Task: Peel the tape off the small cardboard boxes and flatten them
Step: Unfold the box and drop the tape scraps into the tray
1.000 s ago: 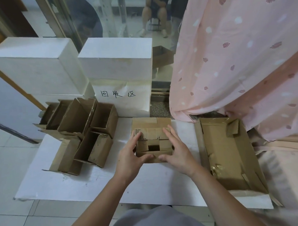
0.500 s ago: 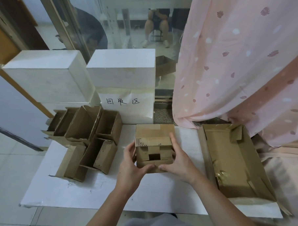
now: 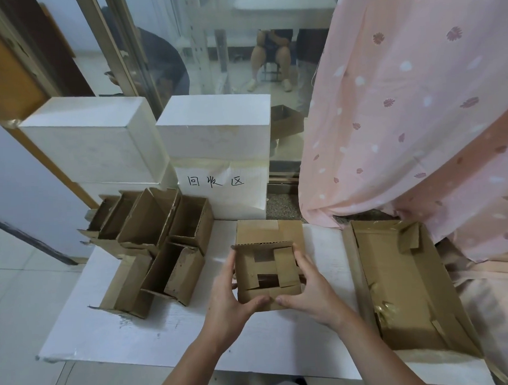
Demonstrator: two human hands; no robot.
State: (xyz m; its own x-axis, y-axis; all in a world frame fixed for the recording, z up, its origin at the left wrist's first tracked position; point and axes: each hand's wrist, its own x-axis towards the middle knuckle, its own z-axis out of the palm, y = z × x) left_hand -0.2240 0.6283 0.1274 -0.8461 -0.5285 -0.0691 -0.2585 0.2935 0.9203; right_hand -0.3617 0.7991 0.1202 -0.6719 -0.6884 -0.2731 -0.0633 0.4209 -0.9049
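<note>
head view is showing both hands gripping one small cardboard box (image 3: 268,274) over the middle of the white tabletop (image 3: 171,335). the left hand (image 3: 228,298) is clamping its left wall and the right hand (image 3: 312,288) its right wall, thumbs meeting on the near edge, probably to steady it with the folded flaps facing up for opening. other boxes (image 3: 153,240) are waiting at the left, apart from it.

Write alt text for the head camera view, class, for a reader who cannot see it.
Two bare hands, left hand and right hand, grip a small cardboard box over a white table. Opened boxes cluster to its left; a large shallow cardboard tray lies to its right.
</note>
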